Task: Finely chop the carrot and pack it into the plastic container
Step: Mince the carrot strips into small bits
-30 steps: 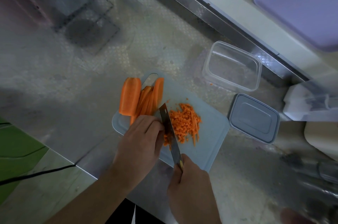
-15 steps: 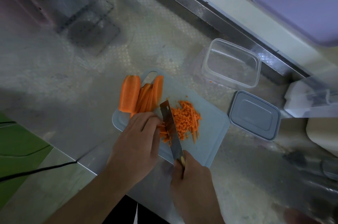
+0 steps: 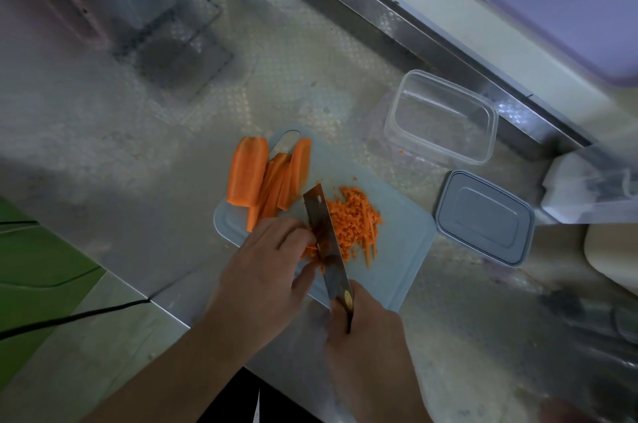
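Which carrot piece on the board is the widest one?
The broad carrot slab at the far left end of the cutting board; the carrot strips beside it are much narrower.

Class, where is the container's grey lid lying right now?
The grey lid lies on the steel counter, right of the cutting board, just below the empty plastic container.

Carrot strips left on board; chopped pile right; container behind lid

chopped carrot heaped beside empty container
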`<action>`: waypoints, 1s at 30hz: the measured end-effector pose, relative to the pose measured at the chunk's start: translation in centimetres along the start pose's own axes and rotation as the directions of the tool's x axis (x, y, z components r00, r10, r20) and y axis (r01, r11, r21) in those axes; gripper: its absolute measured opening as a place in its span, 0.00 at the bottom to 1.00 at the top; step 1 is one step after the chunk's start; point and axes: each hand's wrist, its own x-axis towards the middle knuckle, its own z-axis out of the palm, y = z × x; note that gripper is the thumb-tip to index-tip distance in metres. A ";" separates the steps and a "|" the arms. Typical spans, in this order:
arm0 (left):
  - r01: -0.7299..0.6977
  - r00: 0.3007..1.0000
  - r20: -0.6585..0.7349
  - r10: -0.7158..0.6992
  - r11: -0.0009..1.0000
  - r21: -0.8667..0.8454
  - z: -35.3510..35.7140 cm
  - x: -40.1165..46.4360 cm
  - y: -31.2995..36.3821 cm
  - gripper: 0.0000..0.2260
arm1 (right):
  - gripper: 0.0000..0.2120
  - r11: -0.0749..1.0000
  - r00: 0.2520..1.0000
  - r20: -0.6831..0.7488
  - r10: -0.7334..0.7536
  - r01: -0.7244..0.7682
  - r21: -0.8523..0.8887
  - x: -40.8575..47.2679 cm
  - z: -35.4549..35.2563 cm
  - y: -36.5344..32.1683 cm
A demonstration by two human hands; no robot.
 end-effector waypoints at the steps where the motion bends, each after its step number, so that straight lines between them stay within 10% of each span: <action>1: -0.001 1.000 -0.006 0.001 1.000 0.005 0.1 0.0 0.0 0.09 | 0.05 1.000 1.000 0.000 -0.002 0.002 0.003 0.0 0.0 0.1; 30: -0.030 0.996 -0.089 0.029 1.000 -0.010 0.7 1.4 0.0 0.05 | 0.09 0.999 0.999 -0.003 -0.040 0.040 0.033 1.7 -1.2 0.9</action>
